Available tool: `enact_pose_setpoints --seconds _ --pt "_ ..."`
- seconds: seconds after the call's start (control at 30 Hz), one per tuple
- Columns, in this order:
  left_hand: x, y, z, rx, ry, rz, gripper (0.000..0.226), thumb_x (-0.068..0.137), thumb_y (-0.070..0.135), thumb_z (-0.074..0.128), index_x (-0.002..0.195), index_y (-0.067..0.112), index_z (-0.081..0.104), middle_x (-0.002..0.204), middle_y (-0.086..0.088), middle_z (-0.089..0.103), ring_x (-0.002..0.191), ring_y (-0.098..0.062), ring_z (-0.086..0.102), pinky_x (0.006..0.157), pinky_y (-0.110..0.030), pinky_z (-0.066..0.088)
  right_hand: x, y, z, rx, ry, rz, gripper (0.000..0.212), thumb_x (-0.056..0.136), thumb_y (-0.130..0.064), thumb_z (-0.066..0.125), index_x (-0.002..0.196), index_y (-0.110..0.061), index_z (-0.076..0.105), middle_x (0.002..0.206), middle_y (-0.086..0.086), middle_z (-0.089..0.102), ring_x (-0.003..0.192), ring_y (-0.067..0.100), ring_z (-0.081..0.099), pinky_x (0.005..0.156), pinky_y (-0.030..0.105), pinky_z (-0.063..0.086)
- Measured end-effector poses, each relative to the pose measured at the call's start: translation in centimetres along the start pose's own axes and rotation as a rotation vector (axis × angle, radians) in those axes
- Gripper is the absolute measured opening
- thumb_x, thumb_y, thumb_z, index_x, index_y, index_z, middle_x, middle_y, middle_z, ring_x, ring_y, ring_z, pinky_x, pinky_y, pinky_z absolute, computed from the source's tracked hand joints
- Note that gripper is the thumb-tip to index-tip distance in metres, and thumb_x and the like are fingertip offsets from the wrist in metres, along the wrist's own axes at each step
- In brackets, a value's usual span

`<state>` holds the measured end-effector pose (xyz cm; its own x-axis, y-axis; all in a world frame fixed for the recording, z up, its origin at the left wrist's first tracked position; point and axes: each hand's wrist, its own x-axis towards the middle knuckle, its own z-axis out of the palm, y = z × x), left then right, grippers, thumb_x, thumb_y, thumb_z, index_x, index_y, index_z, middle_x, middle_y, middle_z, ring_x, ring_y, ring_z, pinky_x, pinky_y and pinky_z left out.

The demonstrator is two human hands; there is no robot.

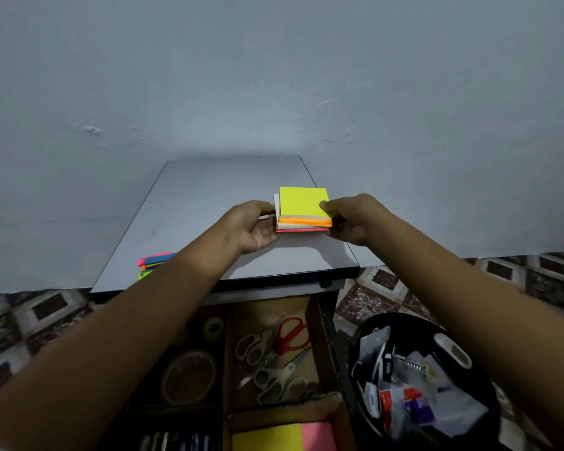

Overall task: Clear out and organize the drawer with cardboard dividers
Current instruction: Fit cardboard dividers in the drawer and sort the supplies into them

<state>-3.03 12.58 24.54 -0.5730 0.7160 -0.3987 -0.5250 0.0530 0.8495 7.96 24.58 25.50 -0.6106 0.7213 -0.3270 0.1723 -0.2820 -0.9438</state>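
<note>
A stack of sticky-note pads [303, 206], yellow on top with orange, white and pink layers below, sits over the white desk top [209, 203]. My left hand [251, 229] grips its left side and my right hand [349, 219] pinches its right edge. Below the desk the drawer [323, 346] stands open, split by cardboard dividers. Its compartments hold tape rolls [189, 372], several scissors [274, 356], pens [176, 442] and yellow and pink note pads [284, 437].
More coloured sticky notes [153, 263] lie at the desk's left front edge, partly behind my left forearm. A black bin [414, 379] full of wrappers and scraps stands on the patterned floor to the right of the drawer. A grey wall rises behind the desk.
</note>
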Motion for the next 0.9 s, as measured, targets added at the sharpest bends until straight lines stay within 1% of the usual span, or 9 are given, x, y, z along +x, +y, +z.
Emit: enact_pose_setpoints --seconds 0.03,0.1,0.17,0.3,0.47,0.6,0.73,0.83,0.9 --pt "-0.9 -0.2 -0.2 0.008 -0.018 -0.003 0.020 0.097 0.005 0.039 0.082 0.004 0.053 0.068 -0.012 0.066 0.069 -0.022 0.062 0.080 -0.035 0.052 -1.1 0.4 0.0 0.005 -0.010 0.010 0.021 0.091 -0.002 0.056 0.071 -0.005 0.048 0.069 0.010 0.051 0.060 0.019 0.050 0.053 0.029 0.047" --pt "-2.6 -0.9 -0.7 0.034 -0.035 -0.003 0.021 0.098 0.007 0.039 0.086 0.004 0.055 0.065 -0.011 0.069 0.067 -0.021 0.065 0.086 -0.037 0.050 -3.0 1.3 0.0 0.016 -0.031 0.027 0.020 0.092 -0.002 0.054 0.073 -0.004 0.048 0.069 0.010 0.053 0.059 0.019 0.052 0.042 0.025 0.049" --pt "-4.0 -1.9 -1.3 0.045 -0.040 -0.008 0.021 0.098 0.009 0.039 0.086 0.005 0.056 0.061 -0.008 0.069 0.062 -0.020 0.067 0.078 -0.036 0.052 -4.8 2.3 0.0 0.034 -0.047 0.054 0.018 0.092 -0.001 0.053 0.075 -0.004 0.049 0.072 0.011 0.054 0.061 0.019 0.053 0.040 0.023 0.049" --pt "-6.6 -4.8 -2.7 0.013 -0.034 -0.054 0.021 0.098 0.007 0.040 0.086 0.004 0.057 0.059 -0.007 0.069 0.050 -0.016 0.067 0.050 -0.030 0.056 -8.1 5.1 -0.2 0.107 -0.083 0.123 0.018 0.093 0.001 0.051 0.075 -0.004 0.049 0.072 0.010 0.054 0.056 0.018 0.055 0.034 0.018 0.046" --pt "-9.4 -9.5 -4.6 0.082 0.034 -0.035 0.019 0.095 0.005 0.045 0.085 0.005 0.059 0.058 -0.003 0.069 0.047 -0.011 0.065 0.043 -0.020 0.052 -11.2 9.7 -0.5 0.069 -0.115 0.207 0.018 0.093 -0.002 0.051 0.077 -0.008 0.051 0.077 0.007 0.057 0.064 0.016 0.055 0.044 0.021 0.050" --pt "-11.3 -12.9 -5.9 0.158 0.125 -0.010 0.016 0.092 0.002 0.050 0.082 0.005 0.062 0.061 -0.005 0.067 0.048 -0.012 0.064 0.043 -0.021 0.051 -13.3 13.7 -0.7 0.078 -0.114 0.264 0.017 0.091 0.002 0.053 0.075 -0.006 0.054 0.075 0.009 0.059 0.048 0.014 0.060 0.042 0.021 0.052" --pt "-12.7 -15.6 -6.6 0.254 0.160 -0.033 0.011 0.093 0.006 0.053 0.091 0.001 0.062 0.082 -0.011 0.068 0.071 -0.020 0.065 0.049 -0.026 0.053 -14.5 16.9 -1.0 0.102 -0.104 0.326 0.016 0.090 0.002 0.053 0.076 -0.006 0.055 0.075 0.011 0.060 0.053 0.017 0.059 0.041 0.024 0.052" --pt "-13.3 -17.4 -7.1 0.295 0.171 -0.057 0.011 0.093 0.007 0.053 0.093 -0.001 0.061 0.086 -0.015 0.068 0.072 -0.023 0.066 0.049 -0.028 0.053 -14.9 18.9 -1.5 0.049 -0.110 0.336 0.009 0.091 0.000 0.054 0.084 -0.005 0.057 0.084 0.013 0.060 0.066 0.020 0.058 0.047 0.025 0.054" --pt "-13.5 -18.6 -7.4 0.336 0.174 -0.068 0.011 0.094 0.005 0.050 0.089 0.003 0.060 0.083 -0.013 0.066 0.068 -0.020 0.065 0.045 -0.025 0.052 -15.1 19.9 -2.0 0.018 -0.078 0.320 0.011 0.092 0.000 0.052 0.082 -0.005 0.055 0.082 0.013 0.061 0.069 0.021 0.060 0.052 0.028 0.055"
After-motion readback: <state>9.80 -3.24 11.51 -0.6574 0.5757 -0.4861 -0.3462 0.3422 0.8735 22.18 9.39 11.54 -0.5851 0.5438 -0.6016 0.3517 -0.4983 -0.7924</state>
